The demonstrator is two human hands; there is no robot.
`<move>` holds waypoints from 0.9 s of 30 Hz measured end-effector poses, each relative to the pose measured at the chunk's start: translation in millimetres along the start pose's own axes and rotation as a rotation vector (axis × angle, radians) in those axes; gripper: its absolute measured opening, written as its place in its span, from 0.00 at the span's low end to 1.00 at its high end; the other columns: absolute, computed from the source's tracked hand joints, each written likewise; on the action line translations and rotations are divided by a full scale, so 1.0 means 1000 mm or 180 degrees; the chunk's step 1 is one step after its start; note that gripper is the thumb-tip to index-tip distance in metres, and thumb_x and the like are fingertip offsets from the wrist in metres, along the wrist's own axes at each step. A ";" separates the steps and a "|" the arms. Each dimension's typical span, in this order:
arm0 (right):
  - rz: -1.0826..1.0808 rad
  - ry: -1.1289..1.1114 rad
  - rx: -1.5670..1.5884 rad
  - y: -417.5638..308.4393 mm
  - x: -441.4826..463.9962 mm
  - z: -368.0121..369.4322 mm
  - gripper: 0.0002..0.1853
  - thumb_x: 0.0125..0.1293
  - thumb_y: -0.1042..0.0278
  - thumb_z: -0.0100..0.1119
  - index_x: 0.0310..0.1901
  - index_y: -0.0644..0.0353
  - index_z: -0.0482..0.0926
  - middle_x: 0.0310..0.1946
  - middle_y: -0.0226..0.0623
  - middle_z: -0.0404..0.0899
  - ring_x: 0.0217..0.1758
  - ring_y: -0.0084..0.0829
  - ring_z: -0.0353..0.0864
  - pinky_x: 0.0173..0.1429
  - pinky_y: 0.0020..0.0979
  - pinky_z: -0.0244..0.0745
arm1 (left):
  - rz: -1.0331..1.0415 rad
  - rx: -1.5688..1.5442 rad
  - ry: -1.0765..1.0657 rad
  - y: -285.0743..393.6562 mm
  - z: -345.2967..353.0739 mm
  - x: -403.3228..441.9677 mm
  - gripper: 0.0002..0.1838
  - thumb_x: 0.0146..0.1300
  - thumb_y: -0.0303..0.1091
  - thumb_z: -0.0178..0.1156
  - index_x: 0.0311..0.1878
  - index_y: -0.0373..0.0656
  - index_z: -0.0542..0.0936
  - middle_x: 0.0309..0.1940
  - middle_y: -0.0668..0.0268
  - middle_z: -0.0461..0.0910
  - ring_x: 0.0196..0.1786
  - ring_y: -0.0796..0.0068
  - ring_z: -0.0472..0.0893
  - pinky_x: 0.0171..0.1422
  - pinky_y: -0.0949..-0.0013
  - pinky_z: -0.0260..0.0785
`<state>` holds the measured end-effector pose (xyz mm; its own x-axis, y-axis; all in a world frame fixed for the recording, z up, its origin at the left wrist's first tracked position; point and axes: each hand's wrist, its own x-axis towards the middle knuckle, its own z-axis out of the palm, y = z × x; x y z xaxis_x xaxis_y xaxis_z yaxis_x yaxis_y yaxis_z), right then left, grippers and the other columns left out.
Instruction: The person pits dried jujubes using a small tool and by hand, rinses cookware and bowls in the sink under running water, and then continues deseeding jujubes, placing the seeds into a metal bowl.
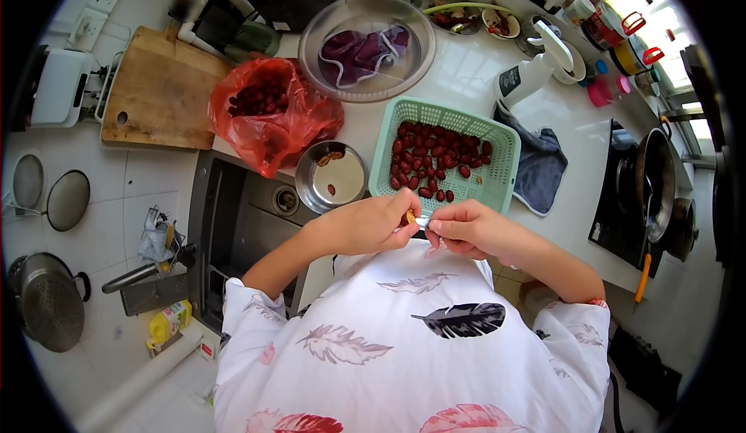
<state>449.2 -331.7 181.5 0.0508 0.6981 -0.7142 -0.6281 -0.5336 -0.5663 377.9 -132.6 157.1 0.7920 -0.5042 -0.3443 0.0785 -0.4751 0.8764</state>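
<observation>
My left hand [379,222] pinches a split red date [409,217], its orange-brown flesh showing. Close against it, my right hand [470,227] grips a small silvery metal tool [422,222]; fingers cover most of it, so its kind is unclear. Just beyond both hands is a pale green plastic basket [497,126] holding many whole red dates [427,153]. To its left, a steel bowl [305,175] contains a few brown opened date pieces [330,156] and one small dark red bit.
A red plastic bag [311,122] of dates stands by the sink [233,223]. Behind are a clear basin [311,37] with purple cloth, a spray bottle [524,79] and a grey cloth [540,173]. A wok [657,184] is on the right; a cutting board [159,83] leans left.
</observation>
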 end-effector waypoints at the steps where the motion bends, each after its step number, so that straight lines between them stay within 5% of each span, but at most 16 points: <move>1: -0.0007 0.0008 0.0006 0.001 -0.001 -0.001 0.13 0.66 0.61 0.45 0.28 0.56 0.74 0.12 0.20 0.57 0.13 0.13 0.49 0.16 0.20 0.41 | 0.0095 0.0105 -0.0049 -0.002 0.001 0.001 0.13 0.61 0.34 0.50 0.42 0.36 0.62 0.26 0.54 0.74 0.30 0.57 0.75 0.37 0.62 0.67; 7: 0.0460 -0.0346 -0.0035 -0.002 -0.004 -0.006 0.14 0.67 0.59 0.44 0.29 0.57 0.74 0.12 0.18 0.54 0.12 0.13 0.44 0.16 0.20 0.37 | 0.0904 0.0637 -0.0077 -0.005 0.008 0.000 0.11 0.55 0.29 0.51 0.39 0.35 0.64 0.22 0.54 0.72 0.26 0.56 0.74 0.31 0.62 0.67; 14: 0.0393 -0.0323 0.0093 -0.011 -0.008 -0.007 0.14 0.68 0.58 0.42 0.30 0.57 0.72 0.12 0.18 0.52 0.12 0.13 0.43 0.16 0.21 0.35 | 0.0478 0.0247 -0.0069 0.000 0.004 0.005 0.11 0.52 0.24 0.47 0.39 0.36 0.63 0.23 0.58 0.70 0.25 0.62 0.72 0.32 0.65 0.66; 18: -0.0017 -0.0214 0.0681 -0.001 -0.007 0.006 0.14 0.68 0.58 0.42 0.29 0.57 0.69 0.12 0.17 0.51 0.12 0.12 0.43 0.16 0.21 0.36 | 0.0594 -0.0380 0.0743 -0.016 0.028 0.005 0.10 0.55 0.24 0.45 0.40 0.36 0.59 0.24 0.58 0.68 0.24 0.65 0.69 0.31 0.65 0.63; 20: -0.0073 -0.0248 0.0873 0.002 -0.004 0.014 0.14 0.69 0.59 0.41 0.29 0.57 0.68 0.12 0.17 0.51 0.12 0.12 0.43 0.15 0.21 0.36 | 0.1275 -0.0831 0.1710 -0.024 0.044 0.011 0.10 0.54 0.22 0.43 0.41 0.37 0.58 0.26 0.59 0.66 0.24 0.71 0.65 0.31 0.68 0.61; 27: -0.1146 0.0352 0.1010 0.026 0.016 0.036 0.12 0.69 0.62 0.42 0.29 0.58 0.68 0.13 0.18 0.53 0.14 0.12 0.47 0.17 0.19 0.41 | 0.1435 -0.1517 0.2689 -0.026 0.068 0.030 0.07 0.58 0.25 0.37 0.41 0.38 0.58 0.27 0.60 0.64 0.26 0.75 0.62 0.32 0.72 0.59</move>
<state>405.9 -317.3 170.6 0.3797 0.7474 -0.5452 -0.7601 -0.0840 -0.6444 358.3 -184.9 101.4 0.9554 0.1867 0.2288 -0.2424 0.0532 0.9687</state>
